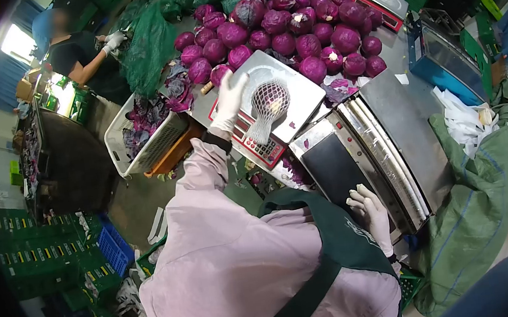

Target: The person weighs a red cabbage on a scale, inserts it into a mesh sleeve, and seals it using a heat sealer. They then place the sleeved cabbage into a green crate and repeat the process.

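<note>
A purple cabbage in a white foam net point(271, 101) sits on the steel pan of a red weighing scale point(304, 99), with the net's gathered tail hanging over the keypad point(272, 151). My left hand point(230, 102), in a white glove, is at the left side of the pan, fingers stretched out and holding nothing. Lower right, my right hand point(372, 213), also gloved, hovers by the dark plate point(338, 171) of a steel wrapping machine point(371, 145). Its fingers are slightly bent and apart, with nothing visible in them.
Purple cabbages point(283, 43) are heaped behind the scale, near green netting point(150, 45). A white basket point(147, 152) of trimmed leaves stands left. A second scale point(381, 1) is at the back. Green sacking point(474, 221) lies right. Another person point(77, 59) works at left.
</note>
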### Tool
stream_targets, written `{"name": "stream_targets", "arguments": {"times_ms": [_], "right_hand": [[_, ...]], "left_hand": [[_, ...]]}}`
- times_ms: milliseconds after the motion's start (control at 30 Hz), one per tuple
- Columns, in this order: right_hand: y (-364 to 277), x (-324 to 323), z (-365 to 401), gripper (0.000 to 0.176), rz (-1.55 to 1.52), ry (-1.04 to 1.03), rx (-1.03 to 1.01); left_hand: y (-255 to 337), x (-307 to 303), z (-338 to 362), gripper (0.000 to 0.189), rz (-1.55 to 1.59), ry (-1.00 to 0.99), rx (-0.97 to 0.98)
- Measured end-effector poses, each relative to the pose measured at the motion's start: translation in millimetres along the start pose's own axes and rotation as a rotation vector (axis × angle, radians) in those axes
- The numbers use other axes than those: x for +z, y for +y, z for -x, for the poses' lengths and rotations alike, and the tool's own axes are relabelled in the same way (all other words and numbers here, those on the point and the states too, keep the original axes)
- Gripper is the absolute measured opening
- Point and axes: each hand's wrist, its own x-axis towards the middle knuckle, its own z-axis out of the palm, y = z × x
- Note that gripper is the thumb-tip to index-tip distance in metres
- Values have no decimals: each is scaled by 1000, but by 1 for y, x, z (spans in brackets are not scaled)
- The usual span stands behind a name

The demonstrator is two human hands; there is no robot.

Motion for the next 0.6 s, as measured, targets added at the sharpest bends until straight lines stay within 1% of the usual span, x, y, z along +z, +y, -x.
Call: {"name": "stream_targets", "arguments": {"times_ms": [33,67,100,167,200,233,300,333,367,400,433,467,500,533,567,600], "right_hand": [[1,0,0,44,1,2,-5],[1,0,0,43,8,6,-9],[2,-1,0,43,12,10,-11],[2,-1,0,43,10,33,4],[1,0,0,43,4,40,6],[3,-1,0,43,1,39,9],[6,-3,-2,42,5,28,-7],[7,-3,-3,42,2,35,-8],[6,-2,-3,41,10,38,-2],[5,-1,-3,41,18,50,3],[0,2,-2,40,11,60,13],[1,0,-2,40,-4,53,3],[5,-2,-3,41,-20,50,-11],[4,-3,-4,41,-16,47,-20],[0,-4,-4,40,3,33,-19],[1,-6,-6,40,-10,8,-30]], "left_hand": [[19,-10,-4,83,18,19,32],[29,-18,-12,83,76,21,5],[56,-22,-8,86,129,25,17],[74,-27,-9,89,155,42,-9],[73,-26,-12,94,168,17,-5],[68,-23,-16,97,89,-21,9],[60,-6,-5,95,-56,-179,59],[46,5,-1,100,-158,-256,79],[30,18,10,104,-117,-313,39],[7,26,15,102,-163,-396,30],[4,38,24,101,-202,-490,25],[2,43,32,95,-94,-414,-20],[31,48,40,80,62,-410,-159],[14,48,13,72,268,-674,-205],[-4,45,-1,67,352,-689,-392],[6,47,15,56,381,-491,-526]]}}
